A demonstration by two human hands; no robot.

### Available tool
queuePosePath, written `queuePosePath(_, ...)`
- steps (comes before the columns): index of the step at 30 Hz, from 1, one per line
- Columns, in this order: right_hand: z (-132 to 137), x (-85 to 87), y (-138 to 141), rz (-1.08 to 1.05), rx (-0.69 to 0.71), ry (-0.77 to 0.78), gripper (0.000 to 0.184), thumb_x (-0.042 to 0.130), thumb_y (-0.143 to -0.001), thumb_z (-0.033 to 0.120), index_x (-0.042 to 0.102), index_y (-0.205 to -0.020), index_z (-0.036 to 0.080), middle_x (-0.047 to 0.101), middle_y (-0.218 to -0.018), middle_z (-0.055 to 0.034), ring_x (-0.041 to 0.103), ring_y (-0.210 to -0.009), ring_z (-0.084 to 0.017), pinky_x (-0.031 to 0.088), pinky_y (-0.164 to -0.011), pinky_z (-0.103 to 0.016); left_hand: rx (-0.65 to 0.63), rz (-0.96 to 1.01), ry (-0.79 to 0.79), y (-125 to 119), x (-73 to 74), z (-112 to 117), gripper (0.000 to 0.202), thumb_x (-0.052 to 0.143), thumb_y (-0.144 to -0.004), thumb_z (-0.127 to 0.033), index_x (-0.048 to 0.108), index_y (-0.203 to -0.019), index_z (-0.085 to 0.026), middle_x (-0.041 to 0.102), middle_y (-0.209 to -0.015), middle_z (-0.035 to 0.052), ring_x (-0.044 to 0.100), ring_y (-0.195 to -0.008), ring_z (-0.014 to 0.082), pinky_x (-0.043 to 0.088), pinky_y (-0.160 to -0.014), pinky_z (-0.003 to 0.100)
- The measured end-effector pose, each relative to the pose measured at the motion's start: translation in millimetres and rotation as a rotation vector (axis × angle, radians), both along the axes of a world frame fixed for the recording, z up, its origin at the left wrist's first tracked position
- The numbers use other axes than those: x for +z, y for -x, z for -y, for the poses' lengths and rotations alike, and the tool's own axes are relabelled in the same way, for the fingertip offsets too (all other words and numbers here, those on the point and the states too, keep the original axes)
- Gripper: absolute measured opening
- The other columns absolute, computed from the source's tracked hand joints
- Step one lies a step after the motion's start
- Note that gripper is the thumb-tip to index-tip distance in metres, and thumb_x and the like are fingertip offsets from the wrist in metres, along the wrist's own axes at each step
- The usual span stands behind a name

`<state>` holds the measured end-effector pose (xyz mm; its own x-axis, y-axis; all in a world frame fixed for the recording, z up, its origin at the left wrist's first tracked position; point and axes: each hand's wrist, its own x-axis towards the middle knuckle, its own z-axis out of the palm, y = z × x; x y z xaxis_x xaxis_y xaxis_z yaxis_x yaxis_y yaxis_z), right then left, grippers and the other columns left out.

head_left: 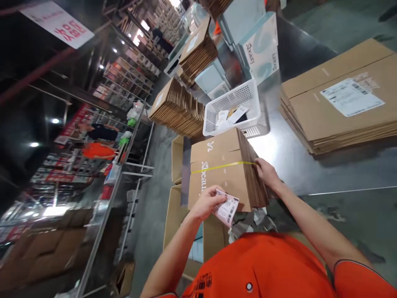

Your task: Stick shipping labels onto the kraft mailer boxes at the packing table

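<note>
On the steel bench in front of me, my feed shows the left hand pinching a printed shipping label between thumb and fingers. The right hand lies against the end of a strapped bundle of flattened cartons, right where its yellow strap ends; I cannot tell whether that hand grips or only touches. The label should be light and floppy, so I would hold it by an edge. The bundle looks stiff and fairly heavy, better taken from both sides than by the strap. A white plastic basket sits just beyond it and a cardboard carton just beside it, while open steel runs toward a further stack of flat cartons.
</note>
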<state>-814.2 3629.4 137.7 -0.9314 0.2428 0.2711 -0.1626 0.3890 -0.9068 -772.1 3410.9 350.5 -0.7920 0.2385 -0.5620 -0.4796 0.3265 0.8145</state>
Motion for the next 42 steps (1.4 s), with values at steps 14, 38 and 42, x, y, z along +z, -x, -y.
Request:
queuePosePath(14,-10.8,9.3,-7.2,0.155,0.201,0.565,0.040,0.049,-0.083,0.060,0.053,-0.080,0.021,0.053,-0.077,0.0000,0.051,-0.076,-0.017,0.045,-0.072,-0.031,0.109,-0.039,0.074,-2.0,-3.5,-7.8,0.048,0.092,-0.047,-0.042,0.060,-0.071,-0.014,0.064,-0.062,-0.0010,0.056,-0.053,0.0100,0.041,-0.053,0.021)
queuePosePath(38,-23.3,-32.0,-9.5,0.111,-0.130,0.015,0.035,0.039,-0.088,0.018,0.056,-0.118,0.015,0.061,-0.119,-0.0145,0.057,-0.106,-0.023,0.045,-0.098,-0.038,0.030,-0.010,0.089,2.3,-3.9,-5.4,0.050,0.092,-0.048,-0.045,0.060,-0.072,-0.015,0.063,-0.061,-0.0019,0.053,-0.052,0.0091,0.038,-0.052,0.021)
queuePosePath(42,5.9,-38.3,-17.2,0.126,0.038,0.181,0.020,0.046,-0.081,0.018,0.061,-0.095,0.019,0.065,-0.104,-0.0103,0.058,-0.102,-0.023,0.045,-0.097,-0.039,0.005,-0.006,0.076,2.0,-2.6,-6.2,0.050,0.091,-0.049,-0.046,0.059,-0.072,-0.015,0.062,-0.060,-0.0027,0.052,-0.052,0.0090,0.037,-0.050,0.021)
